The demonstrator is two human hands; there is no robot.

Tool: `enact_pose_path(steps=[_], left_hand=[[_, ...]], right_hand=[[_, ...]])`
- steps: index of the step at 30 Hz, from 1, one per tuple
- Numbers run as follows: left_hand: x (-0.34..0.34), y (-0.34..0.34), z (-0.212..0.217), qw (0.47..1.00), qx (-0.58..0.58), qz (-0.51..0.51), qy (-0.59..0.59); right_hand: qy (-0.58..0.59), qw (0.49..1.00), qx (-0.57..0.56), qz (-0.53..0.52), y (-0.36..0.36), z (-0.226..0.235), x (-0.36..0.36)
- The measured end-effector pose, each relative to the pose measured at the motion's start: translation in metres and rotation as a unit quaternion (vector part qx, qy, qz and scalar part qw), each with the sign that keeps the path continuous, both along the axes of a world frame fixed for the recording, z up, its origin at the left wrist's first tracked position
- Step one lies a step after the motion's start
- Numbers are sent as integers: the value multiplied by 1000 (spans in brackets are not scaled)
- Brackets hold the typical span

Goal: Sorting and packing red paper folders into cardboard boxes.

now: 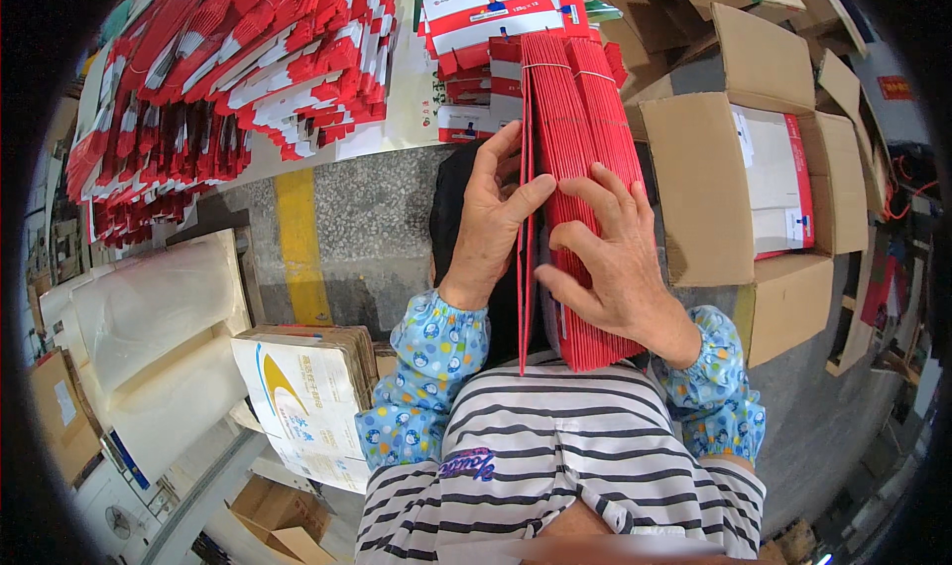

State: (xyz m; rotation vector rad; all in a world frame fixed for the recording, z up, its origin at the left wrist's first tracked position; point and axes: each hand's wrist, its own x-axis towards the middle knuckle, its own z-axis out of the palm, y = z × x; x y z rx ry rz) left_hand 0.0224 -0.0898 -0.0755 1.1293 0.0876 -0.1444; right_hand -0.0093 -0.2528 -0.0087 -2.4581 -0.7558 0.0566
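The red stack ran from the centre of the frame toward the top. The left hand pinched the flats split from its left side; the right hand spread across the stack, whether gripping I could not tell. An open carton sat at right, red-and-white bundles upper left.
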Motion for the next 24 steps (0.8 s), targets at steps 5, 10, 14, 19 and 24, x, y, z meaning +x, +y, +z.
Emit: enact_pose_path(steps=[5,10,14,19,24], left_hand=[[-3,-3,4,1000,-13,3,6],[-3,6,3,999,-11,38,21],[-3,10,4,997,51,54,-16],[4,4,13,908,371,-6,-194],[9,-7,33,834,479,-88,-259]], right_hand=[[2,1000,0,-16,2,-2,-2],[14,999,39,-25,-5,-6,-2],[1,999,34,-19,1,-7,-1],[-3,990,131,-55,-14,-8,9],[18,964,190,-185,-44,-41,27]])
